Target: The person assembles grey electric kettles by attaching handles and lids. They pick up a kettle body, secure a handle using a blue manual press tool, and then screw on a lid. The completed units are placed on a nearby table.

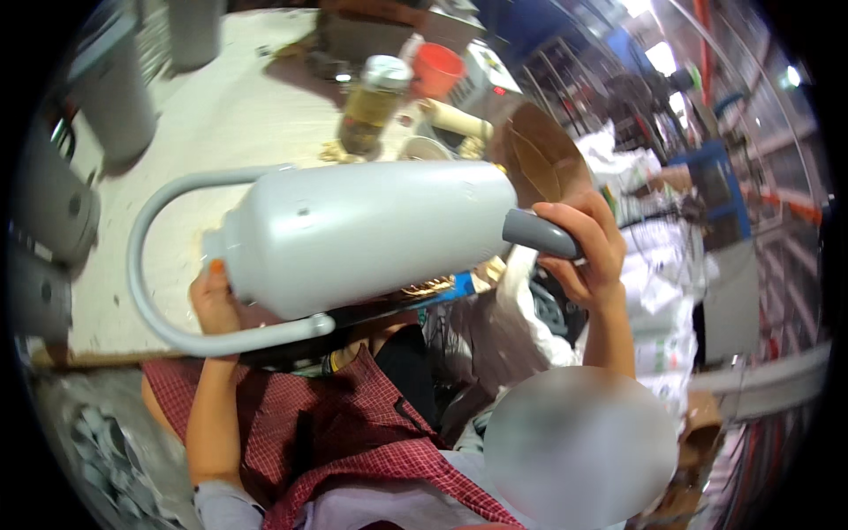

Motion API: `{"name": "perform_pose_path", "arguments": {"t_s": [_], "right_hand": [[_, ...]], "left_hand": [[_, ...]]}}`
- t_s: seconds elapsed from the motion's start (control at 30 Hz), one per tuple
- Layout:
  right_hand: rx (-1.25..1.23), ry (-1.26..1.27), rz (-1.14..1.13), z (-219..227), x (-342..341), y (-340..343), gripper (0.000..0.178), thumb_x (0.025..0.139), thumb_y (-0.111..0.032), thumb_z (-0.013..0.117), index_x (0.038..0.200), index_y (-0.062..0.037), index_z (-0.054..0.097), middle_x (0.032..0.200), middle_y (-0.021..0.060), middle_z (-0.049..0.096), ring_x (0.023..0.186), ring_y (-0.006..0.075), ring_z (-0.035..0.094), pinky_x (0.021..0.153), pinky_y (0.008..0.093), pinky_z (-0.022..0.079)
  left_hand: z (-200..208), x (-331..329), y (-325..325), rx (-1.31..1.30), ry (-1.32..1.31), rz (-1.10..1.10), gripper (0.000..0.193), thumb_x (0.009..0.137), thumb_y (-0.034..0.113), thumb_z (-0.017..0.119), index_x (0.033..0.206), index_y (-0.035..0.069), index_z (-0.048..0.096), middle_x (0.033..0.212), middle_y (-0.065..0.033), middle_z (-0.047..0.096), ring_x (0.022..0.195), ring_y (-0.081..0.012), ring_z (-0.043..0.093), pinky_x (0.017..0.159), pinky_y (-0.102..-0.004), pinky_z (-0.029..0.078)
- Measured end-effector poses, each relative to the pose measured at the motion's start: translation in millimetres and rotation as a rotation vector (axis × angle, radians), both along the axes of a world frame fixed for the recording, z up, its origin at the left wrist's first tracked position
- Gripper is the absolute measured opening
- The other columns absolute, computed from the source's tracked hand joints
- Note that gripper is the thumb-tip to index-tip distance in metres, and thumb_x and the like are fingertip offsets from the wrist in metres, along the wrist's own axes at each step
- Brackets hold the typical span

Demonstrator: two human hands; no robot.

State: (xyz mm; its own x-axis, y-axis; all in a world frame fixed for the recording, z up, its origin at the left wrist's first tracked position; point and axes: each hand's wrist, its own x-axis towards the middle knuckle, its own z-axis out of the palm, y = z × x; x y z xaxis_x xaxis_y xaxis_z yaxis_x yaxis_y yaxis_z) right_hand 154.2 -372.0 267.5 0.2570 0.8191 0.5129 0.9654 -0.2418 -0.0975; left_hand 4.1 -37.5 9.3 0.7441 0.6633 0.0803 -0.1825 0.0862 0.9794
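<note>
A pale grey plastic flask body (371,230) lies sideways in front of me, its stepped narrow end to the left. A lighter grey carrying handle (140,256) loops around that end. My left hand (215,299) is closed on the narrow end, partly hidden behind the body and the handle. Between the fingers and thumb of my right hand (590,243) is a dark grey curved plastic piece (541,234). Its left tip meets, or overlaps in view, the wide right end of the body; whether they are joined I cannot tell.
Several grey flask bodies (115,97) stand along the left of the white table (221,110). Behind mine are a lidded jar (372,106), a red cup (437,71) and a brown round container (537,150). A white sack (512,327) with dark grey parts sits at the right.
</note>
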Motion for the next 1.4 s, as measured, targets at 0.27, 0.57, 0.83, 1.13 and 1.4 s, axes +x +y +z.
{"name": "perform_pose_path", "arguments": {"t_s": [0.27, 0.57, 0.83, 1.13, 1.4], "right_hand": [[-0.314, -0.106, 0.116, -4, -3, 144, 0.041, 0.075, -0.021, 0.074, 0.111, -0.0101, 0.059, 0.080, 0.0059, 0.057, 0.068, 0.0245, 0.059, 0.058, 0.0352, 0.048], [-0.422, -0.065, 0.088, -11, -8, 165, 0.035, 0.078, -0.023, 0.073, 0.108, -0.0129, 0.059, 0.078, 0.0057, 0.058, 0.069, 0.0261, 0.060, 0.058, 0.0364, 0.049], [-0.407, 0.021, 0.084, -10, -4, 167, 0.034, 0.078, -0.020, 0.073, 0.109, -0.0114, 0.060, 0.081, 0.0069, 0.061, 0.068, 0.0277, 0.062, 0.058, 0.0358, 0.049], [-0.406, 0.020, 0.082, -11, -5, 167, 0.035, 0.078, -0.019, 0.074, 0.109, -0.0112, 0.060, 0.081, 0.0064, 0.061, 0.067, 0.0262, 0.062, 0.058, 0.0349, 0.050], [-0.464, -0.006, 0.101, -11, -7, 172, 0.033, 0.079, -0.020, 0.072, 0.108, -0.0114, 0.060, 0.083, 0.0067, 0.061, 0.069, 0.0267, 0.062, 0.058, 0.0355, 0.050]], "left_hand": [[35, 3, -4, 0.353, -0.124, -0.062, 0.051, 0.082, 0.051, 0.065, 0.087, 0.000, 0.069, 0.086, -0.0116, 0.068, 0.093, -0.0271, 0.059, 0.098, -0.0422, 0.035], [44, 4, -2, 0.466, -0.163, -0.038, 0.043, 0.083, 0.044, 0.066, 0.088, 0.002, 0.070, 0.078, -0.0113, 0.069, 0.088, -0.0282, 0.064, 0.103, -0.0472, 0.030], [45, 7, -2, 0.480, -0.159, -0.029, 0.042, 0.081, 0.044, 0.069, 0.082, 0.002, 0.068, 0.070, -0.0091, 0.067, 0.073, -0.0238, 0.064, 0.100, -0.0464, 0.032], [44, 8, -3, 0.506, -0.194, -0.002, 0.042, 0.079, 0.044, 0.070, 0.081, 0.002, 0.068, 0.067, -0.0088, 0.066, 0.068, -0.0243, 0.063, 0.097, -0.0444, 0.034], [41, 8, -5, 0.537, -0.181, 0.031, 0.040, 0.078, 0.042, 0.072, 0.080, 0.002, 0.068, 0.065, -0.0098, 0.065, 0.065, -0.0244, 0.063, 0.096, -0.0437, 0.036]]}}
